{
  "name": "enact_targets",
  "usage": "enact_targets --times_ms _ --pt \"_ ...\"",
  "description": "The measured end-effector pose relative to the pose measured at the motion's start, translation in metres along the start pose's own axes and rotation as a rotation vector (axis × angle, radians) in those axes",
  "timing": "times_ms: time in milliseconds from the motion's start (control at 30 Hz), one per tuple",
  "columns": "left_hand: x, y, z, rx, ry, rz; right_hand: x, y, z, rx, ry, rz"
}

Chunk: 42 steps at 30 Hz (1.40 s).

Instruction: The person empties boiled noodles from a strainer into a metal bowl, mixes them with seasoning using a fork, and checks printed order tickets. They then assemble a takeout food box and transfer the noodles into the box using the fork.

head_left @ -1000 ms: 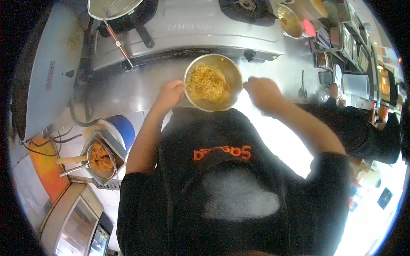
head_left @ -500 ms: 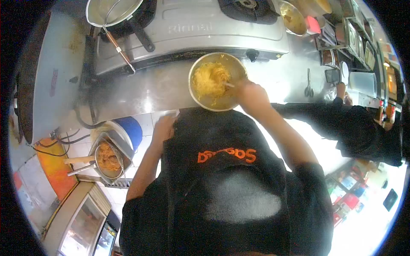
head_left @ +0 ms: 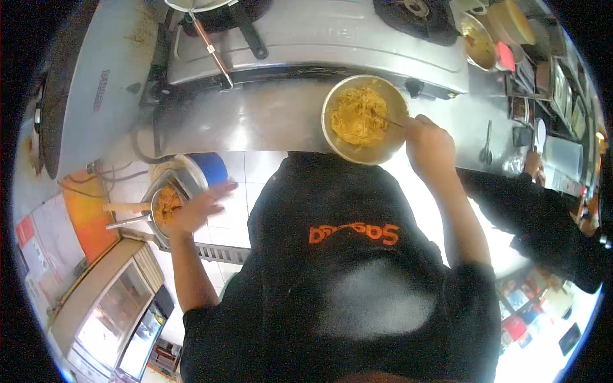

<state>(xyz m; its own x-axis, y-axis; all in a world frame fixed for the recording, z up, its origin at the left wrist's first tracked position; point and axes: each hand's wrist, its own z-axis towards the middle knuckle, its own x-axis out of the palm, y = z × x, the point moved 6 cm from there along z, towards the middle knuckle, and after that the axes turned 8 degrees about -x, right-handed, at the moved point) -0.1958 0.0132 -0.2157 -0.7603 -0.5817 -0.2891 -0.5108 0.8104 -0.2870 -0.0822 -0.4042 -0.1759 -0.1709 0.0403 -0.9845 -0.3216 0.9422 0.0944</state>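
Observation:
A metal mixing bowl (head_left: 329,131) of yellow noodles (head_left: 357,118) stands on the steel counter at its front edge. My right hand (head_left: 431,145), at the bowl's right rim, is closed round the handle of a thin utensil (head_left: 394,122). The utensil's working end is hidden among the noodles. Off to the left, my left hand (head_left: 199,207) is held with its fingers spread and nothing in it. In this view it overlaps a metal pan of orange-brown food (head_left: 168,200), which has a wooden handle (head_left: 124,207) sticking out leftward.
Behind the bowl is a gas stove (head_left: 319,41), with a pot (head_left: 201,5) and a copper-coloured handle (head_left: 212,51) at its left. A blue tub (head_left: 209,167) stands below counter level. Scissors (head_left: 488,142) lie on the right, near another person's hand (head_left: 533,165).
My left hand has moved from beside the apron out to the left, its fingers spread. The noodles look more evenly coated. The view has shifted, so the bowl appears further right.

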Motion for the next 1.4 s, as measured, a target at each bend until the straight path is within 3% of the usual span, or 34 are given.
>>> enact_targets --times_ms 33,67,133,200,233,267,333,433,533,567,667,733,800,867,933,1000,1067,1133,1200,1233,1267,1333,1400 --pt "0.005 0.023 0.011 0.165 0.062 -0.281 0.017 -0.004 -0.002 0.006 0.072 -0.042" --pt "-0.007 0.041 0.022 -0.008 -0.417 0.35 0.027 -0.01 -0.006 0.035 0.137 -0.088" --pt "-0.026 0.024 0.019 -0.163 -0.888 0.968 0.006 -0.007 -0.007 0.079 0.113 -0.09" --pt "-0.039 0.028 0.032 -0.035 -0.436 -0.588 0.005 -0.011 -0.004 0.101 0.084 -0.086" --pt "-0.051 0.001 0.024 0.001 -0.843 0.301 0.025 -0.013 0.0 0.03 0.121 -0.051" --pt "-0.049 -0.011 0.034 0.003 -0.832 0.306 0.038 -0.012 -0.003 -0.039 0.165 -0.012" --pt "-0.055 -0.054 0.05 0.361 -0.916 -0.072 0.042 -0.004 -0.004 0.003 0.275 -0.036" --pt "-0.035 -0.108 0.073 0.52 -0.813 -0.139 0.013 -0.011 0.003 0.046 0.233 -0.055" --pt "-0.01 -0.161 0.093 0.673 -0.672 -0.199 0.056 -0.006 0.002 0.084 0.301 -0.006" --pt "-0.003 -0.174 0.099 0.683 -0.672 -0.198 0.059 0.002 -0.007 -0.033 0.235 0.027" --pt "0.002 -0.197 0.128 0.706 -0.671 -0.279 0.026 -0.005 -0.02 -0.114 0.145 -0.002" --pt "0.018 -0.201 0.154 0.676 -0.375 -0.378 -0.006 -0.016 -0.016 -0.105 -0.022 -0.022" --pt "0.023 -0.211 0.161 0.729 -0.345 -0.428 -0.017 -0.015 0.001 -0.077 -0.034 -0.068" --pt "0.026 -0.212 0.168 0.615 -0.397 -0.383 -0.002 -0.021 0.019 -0.046 -0.202 -0.052" --pt "0.024 -0.215 0.165 0.669 -0.458 -0.393 0.052 -0.014 0.029 -0.111 0.035 -0.124" --pt "0.019 -0.217 0.164 0.726 -0.523 -0.404 0.044 -0.002 0.016 -0.26 -0.081 -0.017" --pt "0.021 -0.211 0.177 0.632 -0.331 -0.575 0.022 -0.01 0.014 -0.318 -0.118 -0.029" --pt "0.022 -0.216 0.166 0.597 -0.276 -0.67 0.006 -0.007 0.017 -0.375 -0.145 -0.036" --pt "0.024 -0.217 0.161 0.56 -0.214 -0.759 0.004 -0.018 0.034 -0.06 -0.061 -0.168" --pt "0.025 -0.217 0.163 0.521 -0.165 -0.714 0.018 -0.023 0.034 0.033 0.078 -0.194" --pt "0.026 -0.216 0.165 0.483 -0.117 -0.668 0.016 -0.021 0.027 0.032 0.078 -0.194" --pt "0.034 -0.206 0.175 0.472 -0.049 -0.636 0.013 -0.01 0.004 -0.018 0.309 -0.137" --pt "0.043 -0.202 0.177 0.462 0.022 -0.606 0.038 -0.022 -0.005 -0.031 0.336 -0.06"
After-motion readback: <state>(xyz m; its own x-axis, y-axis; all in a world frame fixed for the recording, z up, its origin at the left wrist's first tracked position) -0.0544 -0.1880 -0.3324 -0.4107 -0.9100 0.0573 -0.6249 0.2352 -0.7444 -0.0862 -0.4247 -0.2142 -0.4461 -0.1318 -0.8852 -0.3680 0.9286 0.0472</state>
